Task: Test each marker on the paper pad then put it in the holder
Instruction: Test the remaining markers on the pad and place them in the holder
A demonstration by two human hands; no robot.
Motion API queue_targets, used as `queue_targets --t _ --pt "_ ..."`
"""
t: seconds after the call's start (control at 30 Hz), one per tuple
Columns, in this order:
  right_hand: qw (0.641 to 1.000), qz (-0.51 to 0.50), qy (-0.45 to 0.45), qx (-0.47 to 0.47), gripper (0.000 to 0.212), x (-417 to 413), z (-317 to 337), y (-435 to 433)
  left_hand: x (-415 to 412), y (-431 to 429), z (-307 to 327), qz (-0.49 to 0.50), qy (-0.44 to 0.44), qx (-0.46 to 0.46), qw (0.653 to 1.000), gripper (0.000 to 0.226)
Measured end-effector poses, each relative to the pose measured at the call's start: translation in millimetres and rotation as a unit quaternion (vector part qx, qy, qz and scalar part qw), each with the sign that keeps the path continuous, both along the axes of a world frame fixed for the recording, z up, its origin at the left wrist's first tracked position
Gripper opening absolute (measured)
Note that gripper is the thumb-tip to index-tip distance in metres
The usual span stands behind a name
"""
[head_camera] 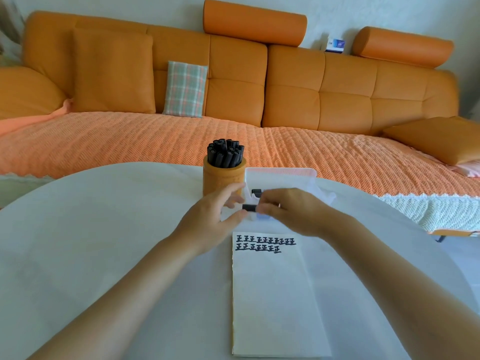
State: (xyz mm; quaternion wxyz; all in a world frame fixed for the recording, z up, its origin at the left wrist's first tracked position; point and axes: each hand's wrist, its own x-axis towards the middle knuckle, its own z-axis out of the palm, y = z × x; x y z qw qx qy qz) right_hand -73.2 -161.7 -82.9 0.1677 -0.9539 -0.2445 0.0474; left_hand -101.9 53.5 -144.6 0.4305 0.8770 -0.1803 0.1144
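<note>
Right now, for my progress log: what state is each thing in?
holder: upright, packed with black markers.
paper pad: flat, two rows of marks at top.
marker: level, gripped by the right hand.
left hand: at the marker's free end, grip blurred.
pouch: behind the hands, a dark item inside.

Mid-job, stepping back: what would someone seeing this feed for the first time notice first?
The long orange sofa fills the background behind the white round table. At the table's far edge stands an orange cylindrical holder crammed with black markers, and nearer lies a white paper pad with two rows of black test marks at its top. Between them, the right hand holds a black marker, the left hand at its end.
</note>
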Motion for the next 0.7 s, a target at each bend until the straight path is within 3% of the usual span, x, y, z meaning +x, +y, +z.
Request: queue_targets --t 0.07,0.17,0.3,0.43,0.53,0.7 --pt "1.0 0.013 -0.01 -0.014 0.025 -13 -14 1 -4 -4 0 -0.012 -0.019 0.064 0.998 0.042" --pt "0.999 0.025 -0.027 -0.016 0.026 -28 -31 -1 -6 -7 -1 -0.009 -0.08 0.161 0.984 0.018" --pt "0.999 0.027 -0.026 0.003 0.021 -35 -48 -4 -10 -15 -4 -0.028 -0.095 0.146 0.984 0.009" --pt "0.994 0.024 -0.097 0.041 0.022 -37 -53 -7 -9 -19 -7 -0.014 -0.076 0.095 0.992 0.01" --pt "0.988 0.03 -0.151 0.016 0.023 -37 -55 -10 -9 -21 -9 -0.02 -0.066 0.07 0.995 0.009" --pt "0.986 0.027 -0.162 -0.015 0.026 -37 -59 -10 -12 -22 -14 -0.01 -0.053 0.05 0.997 0.01"
